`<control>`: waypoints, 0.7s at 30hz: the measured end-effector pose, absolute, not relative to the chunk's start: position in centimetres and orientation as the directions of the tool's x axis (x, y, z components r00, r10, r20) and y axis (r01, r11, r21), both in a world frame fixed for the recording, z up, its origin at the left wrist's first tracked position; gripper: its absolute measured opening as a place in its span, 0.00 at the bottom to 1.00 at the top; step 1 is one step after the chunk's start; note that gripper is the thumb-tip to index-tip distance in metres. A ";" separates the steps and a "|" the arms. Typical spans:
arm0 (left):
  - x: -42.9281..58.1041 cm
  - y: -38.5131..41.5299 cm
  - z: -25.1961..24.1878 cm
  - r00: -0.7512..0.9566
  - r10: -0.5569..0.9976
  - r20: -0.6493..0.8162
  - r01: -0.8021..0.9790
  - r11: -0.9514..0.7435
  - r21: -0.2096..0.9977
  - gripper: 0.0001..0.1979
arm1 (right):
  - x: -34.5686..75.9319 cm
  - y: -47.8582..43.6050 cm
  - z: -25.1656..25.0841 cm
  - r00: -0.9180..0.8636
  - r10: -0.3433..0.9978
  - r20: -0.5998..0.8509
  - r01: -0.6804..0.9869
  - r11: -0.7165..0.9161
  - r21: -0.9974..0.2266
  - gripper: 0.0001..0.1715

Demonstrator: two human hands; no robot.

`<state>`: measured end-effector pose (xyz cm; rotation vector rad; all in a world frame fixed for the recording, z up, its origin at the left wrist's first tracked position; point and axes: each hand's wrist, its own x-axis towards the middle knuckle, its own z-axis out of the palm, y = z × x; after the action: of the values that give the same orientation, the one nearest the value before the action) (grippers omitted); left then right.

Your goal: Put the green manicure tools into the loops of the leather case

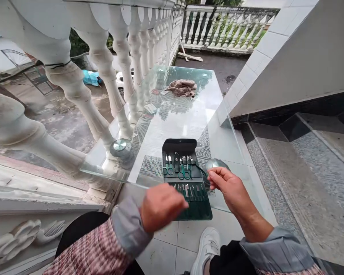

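An open black and green manicure kit case (pixel 180 147) lies at the near edge of a glass table (pixel 174 114). Scissors and clippers (pixel 180 168) sit in its upper half, and several slim tools fill its lower half (pixel 192 191). My left hand (pixel 160 206) hovers over the lower left of the case, fingers curled and blurred by motion. My right hand (pixel 227 185) is at the case's right edge, thumb and fingers pinched on a thin dark tool (pixel 201 171) that reaches toward the scissors.
A crumpled brown cloth (pixel 183 88) and small cards (pixel 151 108) lie farther along the table. White balusters (pixel 103 68) run along the left. A round metal table fitting (pixel 120 147) sits at the near left corner. Tiled steps (pixel 304 172) rise on the right. My white shoe (pixel 208 246) is below.
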<state>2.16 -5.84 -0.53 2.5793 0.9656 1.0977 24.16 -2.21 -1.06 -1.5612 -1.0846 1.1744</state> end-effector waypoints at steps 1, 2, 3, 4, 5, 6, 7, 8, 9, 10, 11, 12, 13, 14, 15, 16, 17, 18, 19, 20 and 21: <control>2.8 -7.4 -1.4 0.590 0.610 0.528 0.428 -0.791 0.436 0.17 | 24.7 -2.1 -1.5 0.164 0.964 -0.211 0.175 -0.239 -0.955 0.16; 3.3 -8.8 -2.4 0.676 0.574 0.462 0.368 -0.806 0.463 0.19 | 25.1 -2.0 -1.7 0.138 0.969 -0.207 0.243 -0.236 -0.941 0.15; 3.8 -10.2 -3.5 0.784 0.496 0.374 0.298 -0.829 0.474 0.21 | 25.5 -2.0 -1.8 0.092 0.978 -0.187 0.332 -0.207 -0.920 0.14; 4.2 -11.2 -4.7 0.857 0.435 0.275 0.268 -0.834 0.483 0.22 | 25.8 -1.9 -1.7 0.049 0.986 -0.160 0.425 -0.165 -0.890 0.12; 4.5 -11.9 -5.8 0.902 0.389 0.187 0.250 -0.823 0.510 0.23 | 26.0 -1.9 -1.7 0.006 0.990 -0.139 0.510 -0.122 -0.852 0.11; 4.8 -12.2 -6.7 0.922 0.375 0.100 0.266 -0.797 0.542 0.24 | 26.1 -1.9 -1.6 -0.032 0.992 -0.125 0.577 -0.084 -0.812 0.10; 4.9 -12.2 -7.5 0.917 0.399 0.022 0.311 -0.746 0.590 0.24 | 26.2 -1.9 -1.5 -0.062 0.991 -0.122 0.624 -0.057 -0.779 0.08; 5.1 -11.9 -8.1 0.895 0.444 -0.032 0.354 -0.668 0.655 0.24 | 26.2 -2.0 -1.5 -0.090 0.987 -0.129 0.653 -0.039 -0.757 0.06; 5.2 -11.5 -8.4 0.859 0.503 -0.094 0.402 -0.550 0.733 0.23 | 26.1 -2.0 -1.5 -0.117 0.983 -0.139 0.671 -0.025 -0.741 0.05; 5.4 -11.0 -8.7 0.802 0.569 -0.181 0.456 -0.389 0.800 0.22 | 26.0 -2.1 -1.5 -0.140 0.979 -0.146 0.683 -0.011 -0.730 0.04; 5.7 -10.6 -8.8 0.739 0.615 -0.275 0.490 -0.211 0.846 0.20 | 25.9 -2.3 -1.5 -0.159 0.976 -0.146 0.694 0.006 -0.720 0.05; 6.0 -10.2 -9.0 0.690 0.627 -0.361 0.491 -0.040 0.870 0.19 | 25.8 -2.4 -1.5 -0.173 0.974 -0.144 0.706 0.021 -0.708 0.08; 6.3 -10.0 -9.1 0.657 0.619 -0.429 0.465 0.115 0.878 0.18 | 25.6 -2.6 -1.4 -0.180 0.973 -0.144 0.720 0.031 -0.693 0.10; 6.7 -9.9 -9.4 0.653 0.591 -0.473 0.412 0.247 0.877 0.18 | 25.5 -2.8 -1.4 -0.181 0.973 -0.144 0.734 0.036 -0.678 0.12; 7.1 -9.9 -9.7 0.652 0.580 -0.488 0.339 0.353 0.872 0.19 | 25.3 -2.9 -1.3 -0.178 0.973 -0.144 0.748 0.038 -0.663 0.13; 7.5 -10.0 -10.0 0.652 0.577 -0.492 0.245 0.454 0.857 0.21 | 25.1 -3.0 -1.3 -0.174 0.975 -0.142 0.760 0.041 -0.649 0.14; 7.9 -10.1 -10.3 0.666 0.564 -0.488 0.140 0.548 0.825 0.23 | 25.0 -3.1 -1.3 -0.169 0.976 -0.136 0.772 0.045 -0.635 0.14; 8.2 -10.2 -10.6 0.670 0.566 -0.481 0.098 0.575 0.812 0.26 | 24.8 -3.2 -1.3 -0.162 0.979 -0.127 0.783 0.049 -0.620 0.14; 8.6 -10.3 -10.7 0.667 0.578 -0.471 0.063 0.586 0.808 0.28 | 24.7 -3.2 -1.3 -0.157 0.981 -0.117 0.793 0.055 -0.607 0.14; 8.8 -10.3 -10.8 0.653 0.604 -0.457 0.017 0.591 0.806 0.30 | 24.6 -3.3 -1.4 -0.153 0.982 -0.108 0.801 0.059 -0.595 0.14; 9.1 -10.3 -10.7 0.636 0.630 -0.445 -0.018 0.589 0.808 0.30 | 24.4 -3.3 -1.5 -0.149 0.983 -0.103 0.808 0.062 -0.585 0.15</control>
<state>9.08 -10.34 -10.69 0.8696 0.8053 0.4287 24.45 -3.33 -1.53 -1.7988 -2.0232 0.7590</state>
